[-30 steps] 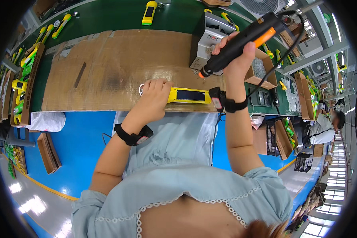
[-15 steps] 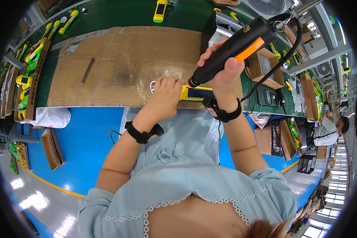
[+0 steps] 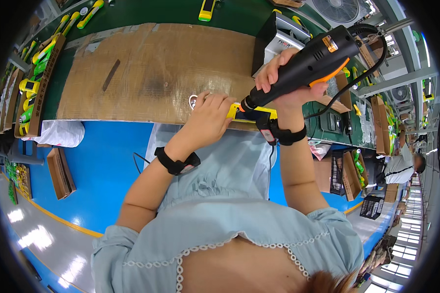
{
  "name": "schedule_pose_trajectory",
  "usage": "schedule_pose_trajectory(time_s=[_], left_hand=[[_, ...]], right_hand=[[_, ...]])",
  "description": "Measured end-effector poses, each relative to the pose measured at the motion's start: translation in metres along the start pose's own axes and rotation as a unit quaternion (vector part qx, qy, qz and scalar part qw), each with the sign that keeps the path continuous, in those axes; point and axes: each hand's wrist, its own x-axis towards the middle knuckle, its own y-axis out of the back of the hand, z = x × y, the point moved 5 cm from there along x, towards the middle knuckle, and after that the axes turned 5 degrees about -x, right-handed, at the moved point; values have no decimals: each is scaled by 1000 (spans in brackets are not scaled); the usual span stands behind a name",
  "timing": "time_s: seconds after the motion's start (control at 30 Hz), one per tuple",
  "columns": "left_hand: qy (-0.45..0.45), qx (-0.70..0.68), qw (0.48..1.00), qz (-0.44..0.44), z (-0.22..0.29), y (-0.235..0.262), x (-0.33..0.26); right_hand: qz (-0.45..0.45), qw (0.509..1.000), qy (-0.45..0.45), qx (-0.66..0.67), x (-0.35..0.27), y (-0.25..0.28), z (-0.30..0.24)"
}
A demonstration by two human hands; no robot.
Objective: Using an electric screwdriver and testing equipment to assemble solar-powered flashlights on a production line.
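A yellow flashlight with a dark solar panel (image 3: 252,116) lies on the cardboard near its front edge. My left hand (image 3: 208,117) is closed over the flashlight's left part, hiding much of it; a round white-rimmed end (image 3: 192,102) shows beyond the fingers. My right hand (image 3: 292,97) is wrapped around a black electric screwdriver (image 3: 310,61) with an orange lever. The tool slants down to the left, its orange-tipped bit end at the flashlight's body near my left fingertips. Whether the bit sits on a screw is too small to tell.
A brown cardboard sheet (image 3: 146,73) covers the green bench. Boxes of yellow and green flashlights stand left (image 3: 44,83) and right (image 3: 380,122). Behind my right hand is a grey-black machine (image 3: 278,41). The screwdriver's cable (image 3: 349,85) loops at right; a co-worker (image 3: 401,166) is far right.
My right hand and the screwdriver have shifted right and turned slightly, and the tool leans lower. The flashlight appears a little further right. My left hand keeps its hold; the whole view has moved slightly.
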Motion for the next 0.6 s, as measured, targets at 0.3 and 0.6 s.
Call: schedule_pose_trajectory(time_s=[0.3,0.6], left_hand=[[-28,-2,999,34,3,-8,-14],[-41,22,998,52,6,-5,-18]], right_hand=[[-180,972,10,152,-1,-9,8],[-138,986,-3,96,0,-7,11]])
